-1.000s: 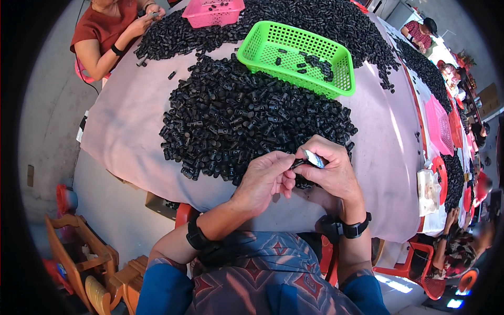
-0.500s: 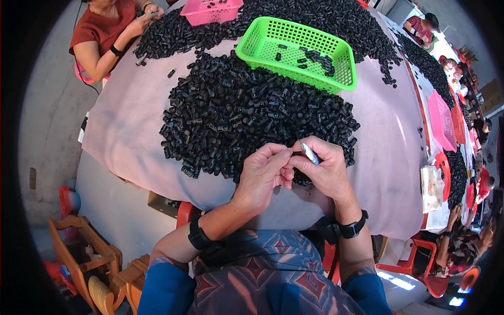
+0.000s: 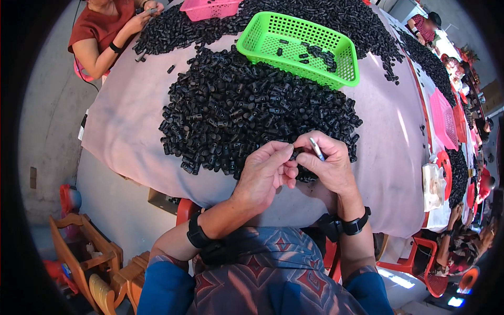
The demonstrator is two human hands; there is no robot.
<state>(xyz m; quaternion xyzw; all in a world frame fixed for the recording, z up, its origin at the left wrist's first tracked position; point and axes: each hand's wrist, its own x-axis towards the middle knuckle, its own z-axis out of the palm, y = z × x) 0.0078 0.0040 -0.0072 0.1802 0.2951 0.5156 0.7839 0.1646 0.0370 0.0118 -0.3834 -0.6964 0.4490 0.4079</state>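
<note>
Heap of black parts point(image 3: 252, 105) on pink-covered table point(image 3: 131, 121); left hand point(image 3: 268, 176) pinching a small black part point(image 3: 297, 154); right hand point(image 3: 328, 165) just beside, gripping a thin metal tool point(image 3: 316, 149); green basket point(image 3: 299, 47) beyond; white package point(image 3: 433, 186) far right.

Long table point(image 3: 388, 157) covered with a pale pinkish cloth, running away from both hands. Directly on it, just beyond and partly under the hands: a big heap of small black plastic parts point(image 3: 252, 110). Past that heap, farther from the hands, a green mesh basket point(image 3: 299, 47) with a few black parts inside. Beyond it, a pink basket point(image 3: 210, 8) amid a second black heap point(image 3: 336, 16). Well off to the right of the right hand, another pink basket point(image 3: 443, 118) and more black parts point(image 3: 428, 63).
</note>
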